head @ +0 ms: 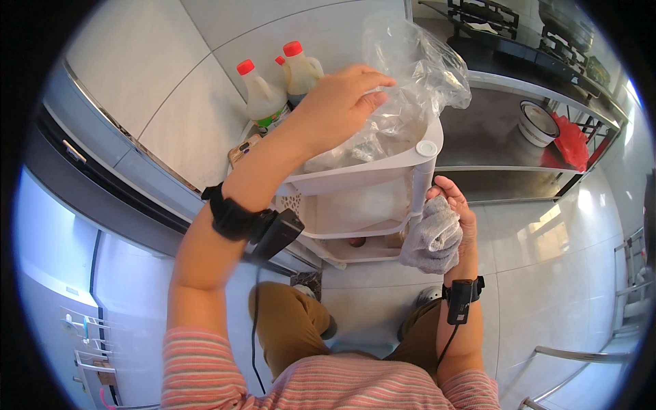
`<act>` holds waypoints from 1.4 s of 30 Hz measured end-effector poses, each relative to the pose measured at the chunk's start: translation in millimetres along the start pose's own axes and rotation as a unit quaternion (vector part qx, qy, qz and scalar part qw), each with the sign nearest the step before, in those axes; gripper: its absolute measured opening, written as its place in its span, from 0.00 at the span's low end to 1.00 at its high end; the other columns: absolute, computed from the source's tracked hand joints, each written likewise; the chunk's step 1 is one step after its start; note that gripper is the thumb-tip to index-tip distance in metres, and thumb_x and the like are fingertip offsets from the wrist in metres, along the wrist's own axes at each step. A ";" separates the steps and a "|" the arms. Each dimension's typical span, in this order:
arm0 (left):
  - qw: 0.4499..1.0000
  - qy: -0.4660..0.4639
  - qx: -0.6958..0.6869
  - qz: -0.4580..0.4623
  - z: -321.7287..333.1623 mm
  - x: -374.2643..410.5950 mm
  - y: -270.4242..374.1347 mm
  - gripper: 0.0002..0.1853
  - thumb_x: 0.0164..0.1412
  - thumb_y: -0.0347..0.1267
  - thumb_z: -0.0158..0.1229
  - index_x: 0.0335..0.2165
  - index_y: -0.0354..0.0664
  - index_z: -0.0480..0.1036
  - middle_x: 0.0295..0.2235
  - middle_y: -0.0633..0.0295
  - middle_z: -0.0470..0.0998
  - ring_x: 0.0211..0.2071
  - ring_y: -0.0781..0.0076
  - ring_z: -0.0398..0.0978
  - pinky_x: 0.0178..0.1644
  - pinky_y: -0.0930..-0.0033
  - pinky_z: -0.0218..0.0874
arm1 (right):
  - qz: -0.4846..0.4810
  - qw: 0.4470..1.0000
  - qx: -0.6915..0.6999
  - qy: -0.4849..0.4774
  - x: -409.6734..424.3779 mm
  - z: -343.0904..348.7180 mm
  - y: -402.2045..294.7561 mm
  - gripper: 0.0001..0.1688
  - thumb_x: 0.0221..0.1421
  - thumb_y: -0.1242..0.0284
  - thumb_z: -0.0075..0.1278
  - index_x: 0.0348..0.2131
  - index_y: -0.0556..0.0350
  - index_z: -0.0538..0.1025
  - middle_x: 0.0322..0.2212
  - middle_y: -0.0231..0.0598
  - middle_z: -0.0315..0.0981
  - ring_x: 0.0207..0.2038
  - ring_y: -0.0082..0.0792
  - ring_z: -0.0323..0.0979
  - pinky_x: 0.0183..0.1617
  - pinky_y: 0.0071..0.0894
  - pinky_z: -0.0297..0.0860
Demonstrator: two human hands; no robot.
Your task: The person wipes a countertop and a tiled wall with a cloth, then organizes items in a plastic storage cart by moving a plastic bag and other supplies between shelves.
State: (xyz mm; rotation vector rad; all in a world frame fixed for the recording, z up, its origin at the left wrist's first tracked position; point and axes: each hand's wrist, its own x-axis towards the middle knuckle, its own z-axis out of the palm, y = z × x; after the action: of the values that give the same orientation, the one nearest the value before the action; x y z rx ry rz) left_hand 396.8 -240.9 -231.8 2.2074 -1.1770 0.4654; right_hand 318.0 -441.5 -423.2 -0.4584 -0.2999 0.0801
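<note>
My left hand (pixel 341 110) is over the top tier of a white plastic trolley (pixel 359 174), its thumb and fingers slightly apart. Just beyond the fingertips, a crumpled clear plastic bag (pixel 417 66) bulges up out of that tier; any contact with the film is hard to make out. My right hand (pixel 464 215) holds a bunched grey cloth (pixel 433 238) beside the trolley's near right post (pixel 423 184). The fingers of that hand curl close to the post.
Red-capped plastic jugs (pixel 264 95) and a phone (pixel 245 148) sit at the trolley's left, by the tiled wall (pixel 169 87). To the right stands a metal shelf (pixel 482 128) with a bowl (pixel 538 125) and red plastic bag (pixel 571 141), below a gas stove (pixel 512 46).
</note>
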 end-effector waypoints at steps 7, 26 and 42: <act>0.986 -0.050 -0.158 -0.023 21.8 -83.9 29.0 0.10 0.51 0.29 0.54 0.35 0.39 0.71 0.28 0.60 0.72 0.31 0.74 0.69 0.35 0.76 0.59 | -0.029 0.997 -0.078 -0.007 -9.6 7.3 -12.9 0.19 0.43 0.71 0.52 0.36 0.62 0.68 0.26 0.41 0.67 0.23 0.24 0.64 0.24 0.15 0.63; 0.889 -0.414 0.101 -0.164 225.9 -114.4 -159.3 0.49 0.33 0.33 0.66 0.55 0.42 0.49 0.54 0.50 0.55 0.54 0.56 0.53 0.56 0.66 0.47 | 0.012 0.997 -0.063 -0.045 -0.9 -14.2 -16.7 0.14 0.42 0.72 0.51 0.32 0.55 0.67 0.25 0.35 0.64 0.17 0.23 0.59 0.19 0.19 0.60; 0.948 -0.176 -0.009 -0.265 184.6 -152.3 -144.8 0.18 0.46 0.31 0.56 0.39 0.41 0.68 0.38 0.53 0.70 0.39 0.54 0.68 0.43 0.62 0.59 | -0.017 0.998 -0.052 -0.029 -6.5 -12.7 -20.5 0.14 0.45 0.72 0.49 0.34 0.59 0.67 0.28 0.42 0.68 0.23 0.27 0.65 0.24 0.19 0.64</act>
State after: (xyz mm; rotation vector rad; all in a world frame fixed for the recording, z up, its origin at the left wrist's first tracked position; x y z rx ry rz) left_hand 439.9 -200.4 -505.2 2.5294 -0.6867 -0.1689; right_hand 315.9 -466.2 -426.6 -0.5539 -0.3698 0.0442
